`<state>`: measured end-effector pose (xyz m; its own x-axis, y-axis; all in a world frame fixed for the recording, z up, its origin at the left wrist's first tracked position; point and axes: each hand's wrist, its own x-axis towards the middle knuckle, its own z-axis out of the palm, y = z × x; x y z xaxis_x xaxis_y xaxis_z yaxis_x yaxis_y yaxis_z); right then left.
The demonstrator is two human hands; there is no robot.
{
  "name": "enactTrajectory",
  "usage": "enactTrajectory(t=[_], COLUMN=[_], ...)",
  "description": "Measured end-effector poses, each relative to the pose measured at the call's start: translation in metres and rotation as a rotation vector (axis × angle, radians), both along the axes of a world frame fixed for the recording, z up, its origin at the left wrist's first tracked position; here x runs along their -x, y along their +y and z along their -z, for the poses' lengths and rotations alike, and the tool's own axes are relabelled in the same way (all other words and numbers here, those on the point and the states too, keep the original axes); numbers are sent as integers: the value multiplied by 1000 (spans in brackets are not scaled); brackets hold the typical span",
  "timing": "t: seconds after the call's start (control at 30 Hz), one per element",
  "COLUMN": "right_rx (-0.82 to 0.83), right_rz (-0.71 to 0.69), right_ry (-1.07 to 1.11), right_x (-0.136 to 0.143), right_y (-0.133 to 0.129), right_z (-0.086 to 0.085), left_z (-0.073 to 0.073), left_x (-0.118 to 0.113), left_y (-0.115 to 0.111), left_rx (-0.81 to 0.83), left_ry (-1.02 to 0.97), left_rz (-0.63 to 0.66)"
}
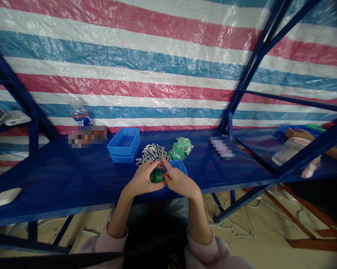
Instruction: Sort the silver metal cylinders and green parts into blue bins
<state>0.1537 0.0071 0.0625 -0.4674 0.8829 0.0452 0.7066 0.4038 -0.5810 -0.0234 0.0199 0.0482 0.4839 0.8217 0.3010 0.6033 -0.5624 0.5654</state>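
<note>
Between my two hands, over the near edge of the table, is a small green clear plastic bag (157, 175). My left hand (142, 180) curls around its left side, thumb below and fingers above. My right hand (181, 182) pinches it from the right, fingertips close to the left hand's. What is inside the bag cannot be made out. Partly hidden under my hands is a blue bin (182, 167). Just beyond my fingers lies a pile of short grey metal cylinders (153, 152). To its right sits a heap of green plastic packets (181, 148).
Stacked blue bins (124, 145) stand left of the pile. Farther left are a plastic bottle (81, 115) and a white mouse-like object (5, 197). A blurred-out flat item (221, 147) lies right. Blue frame posts (241, 80) rise there; beyond, another person's hand (298, 133) shows.
</note>
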Motion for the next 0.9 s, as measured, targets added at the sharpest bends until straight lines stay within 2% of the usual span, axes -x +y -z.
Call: enactTrajectory(t=[0.5,0.77,0.9], right_rx=[116,142,110], right_rz=[-23,-12,-35], right_ry=[129,140,333], right_x=[-2,-8,-17], right_y=[0,-2,-3], right_z=[-4,-9,-15], left_z=[-4,-5,-6], left_x=[-1,-3,-3], left_y=[1,-1,-2], left_rx=[-35,-23,-10], left_ry=[138,94,79], left_rz=[-17,-16,-26])
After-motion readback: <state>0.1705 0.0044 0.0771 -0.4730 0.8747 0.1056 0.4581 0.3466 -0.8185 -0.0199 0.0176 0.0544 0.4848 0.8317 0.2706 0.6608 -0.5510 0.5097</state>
